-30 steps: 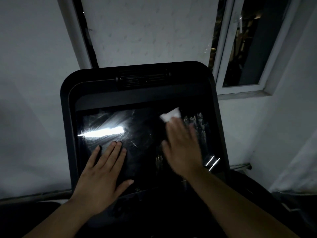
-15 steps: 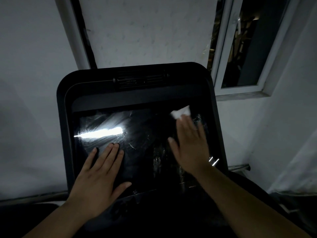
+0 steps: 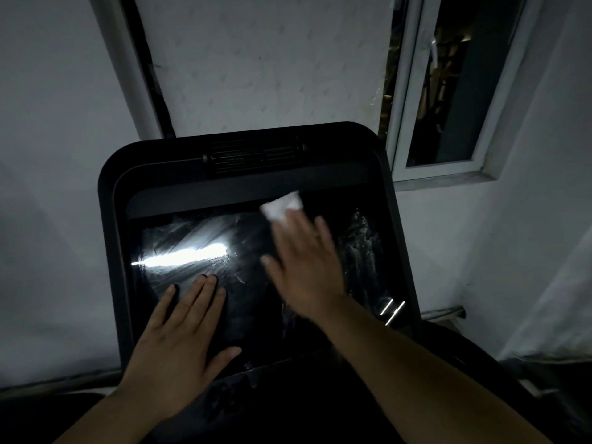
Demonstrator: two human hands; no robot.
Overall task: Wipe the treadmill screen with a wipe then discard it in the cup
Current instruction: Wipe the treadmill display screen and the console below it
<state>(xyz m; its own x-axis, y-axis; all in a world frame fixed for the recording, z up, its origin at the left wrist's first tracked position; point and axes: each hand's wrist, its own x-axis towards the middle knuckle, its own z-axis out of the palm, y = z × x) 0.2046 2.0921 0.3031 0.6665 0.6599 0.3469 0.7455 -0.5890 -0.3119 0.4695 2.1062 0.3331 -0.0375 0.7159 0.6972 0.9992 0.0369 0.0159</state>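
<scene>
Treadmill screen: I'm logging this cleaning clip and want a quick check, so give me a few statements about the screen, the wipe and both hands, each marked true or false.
1. The right hand presses a white wipe against the treadmill screen near its top edge. True.
2. The left hand holds a cup. False: it lies flat, fingers straight, on the lower left of the screen; no cup is in view.
3. A bright streak of reflected light shows on the left part of the screen. True.
4. The wipe lies on the floor. False: it is under the right hand's fingertips.
5. A window stands behind the console to the right. True.
</scene>
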